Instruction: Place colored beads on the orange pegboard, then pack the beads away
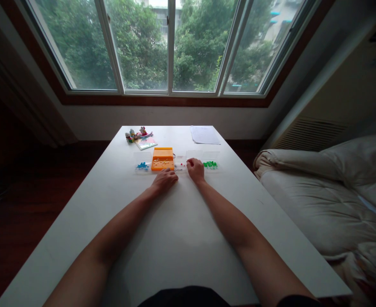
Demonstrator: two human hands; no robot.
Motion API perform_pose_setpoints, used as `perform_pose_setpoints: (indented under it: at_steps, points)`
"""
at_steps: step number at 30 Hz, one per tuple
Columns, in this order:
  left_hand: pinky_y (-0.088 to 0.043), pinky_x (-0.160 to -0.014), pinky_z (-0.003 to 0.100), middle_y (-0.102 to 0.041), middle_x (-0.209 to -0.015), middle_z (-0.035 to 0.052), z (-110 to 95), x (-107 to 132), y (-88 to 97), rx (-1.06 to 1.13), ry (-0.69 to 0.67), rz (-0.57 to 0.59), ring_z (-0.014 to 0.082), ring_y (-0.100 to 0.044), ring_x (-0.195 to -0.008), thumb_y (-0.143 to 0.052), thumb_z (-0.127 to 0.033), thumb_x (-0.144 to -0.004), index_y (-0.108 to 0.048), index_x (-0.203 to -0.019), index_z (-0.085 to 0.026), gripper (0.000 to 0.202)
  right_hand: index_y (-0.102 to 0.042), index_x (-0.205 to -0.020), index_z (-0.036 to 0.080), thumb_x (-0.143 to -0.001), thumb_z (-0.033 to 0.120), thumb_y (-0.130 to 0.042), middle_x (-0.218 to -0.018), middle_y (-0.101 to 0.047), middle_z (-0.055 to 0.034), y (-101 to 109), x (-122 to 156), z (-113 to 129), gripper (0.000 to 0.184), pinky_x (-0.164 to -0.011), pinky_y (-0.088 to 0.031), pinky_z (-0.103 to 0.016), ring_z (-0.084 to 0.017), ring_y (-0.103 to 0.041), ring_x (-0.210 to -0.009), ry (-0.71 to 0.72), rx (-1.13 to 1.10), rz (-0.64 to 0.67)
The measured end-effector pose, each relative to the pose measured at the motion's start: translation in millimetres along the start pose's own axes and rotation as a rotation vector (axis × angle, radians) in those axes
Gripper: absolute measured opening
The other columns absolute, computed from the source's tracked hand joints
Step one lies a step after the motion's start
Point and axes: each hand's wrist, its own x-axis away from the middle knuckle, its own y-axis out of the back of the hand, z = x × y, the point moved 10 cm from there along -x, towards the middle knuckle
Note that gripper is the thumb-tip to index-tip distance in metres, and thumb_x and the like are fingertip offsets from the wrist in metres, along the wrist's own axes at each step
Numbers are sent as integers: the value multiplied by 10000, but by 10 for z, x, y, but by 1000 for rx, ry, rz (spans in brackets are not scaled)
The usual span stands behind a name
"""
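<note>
My left hand (pixel 164 179) rests palm down on the white table (pixel 175 238), its fingers curled just in front of an orange tray (pixel 162 159) dotted with small pieces. My right hand (pixel 195 169) lies beside it with fingers bent down, touching the table by a clear tray of tiny red and white bits (pixel 180 163). Whether either hand holds a piece is hidden. A clear box of blue pieces (pixel 142 166) sits left of the orange tray. A clear box of green pieces (pixel 210 164) sits right of my right hand.
Small colourful toy figures (pixel 135 133) and a printed card (pixel 146 143) stand at the table's far left. Sheets of paper (pixel 204 134) lie at the far right. A window fills the wall beyond. A bed with a white quilt (pixel 335 192) is close on the right.
</note>
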Motion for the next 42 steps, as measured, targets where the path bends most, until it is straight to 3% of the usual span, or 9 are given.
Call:
perform_pose_setpoints:
  at_steps: [6, 16, 21, 26, 33, 36, 42]
  points:
    - [-465, -893, 384, -703, -937, 75, 202, 27, 160, 33, 125, -155, 232, -554, -945, -503, -282, -984, -738, -950, -228, 243, -673, -899, 183, -898, 265, -517, -859, -670, -54, 11, -5, 14, 176, -860, -380, -317, -201, -554, -856, -11, 5, 9]
    - [-454, -927, 370, -737, -1014, 48, 908, 236, 383, 101, 489, -419, 223, -604, -951, -501, -249, -962, -714, -992, -222, 216, -679, -897, 182, -895, 266, -524, -860, -672, -55, 37, -4, 41, 177, -868, -386, -320, -202, -551, -851, -5, -13, 5]
    - [-419, -995, 436, -732, -1142, 66, 1146, 399, 398, 64, 686, -457, 260, -598, -1096, -486, -194, -936, -663, -1212, -227, 330, -679, -896, 182, -894, 266, -524, -852, -671, -54, 17, -3, 20, 176, -866, -390, -319, -201, -551, -845, -4, -18, 4]
    - [-411, -1012, 462, -712, -1178, 70, 936, 297, 391, 53, 539, -425, 274, -563, -1148, -497, -171, -921, -708, -1124, -239, 300, -678, -900, 184, -899, 267, -518, -858, -675, -57, 18, -1, 37, 180, -868, -391, -324, -202, -557, -841, 4, -14, 6]
    - [-409, -995, 455, -705, -1055, 72, 380, 36, 211, 60, 210, -206, 264, -528, -1100, -574, -262, -926, -753, -984, -258, 188, -685, -899, 187, -899, 269, -525, -852, -678, -52, 21, 0, 36, 179, -852, -386, -323, -202, -561, -837, 2, -11, 5]
    - [-389, -992, 472, -698, -1032, 68, 267, 13, 169, 35, 160, -158, 271, -512, -1098, -603, -269, -913, -757, -949, -262, 158, -687, -905, 189, -902, 267, -523, -851, -679, -48, 21, 0, 30, 182, -850, -385, -320, -200, -562, -835, 4, -8, 10]
    - [-387, -963, 474, -687, -1047, 81, 227, 9, 118, 26, 145, -101, 283, -492, -1105, -621, -263, -890, -758, -966, -271, 157, -692, -910, 188, -901, 272, -527, -849, -677, -50, 7, -5, 16, 185, -854, -384, -319, -198, -561, -834, -2, 2, 14]
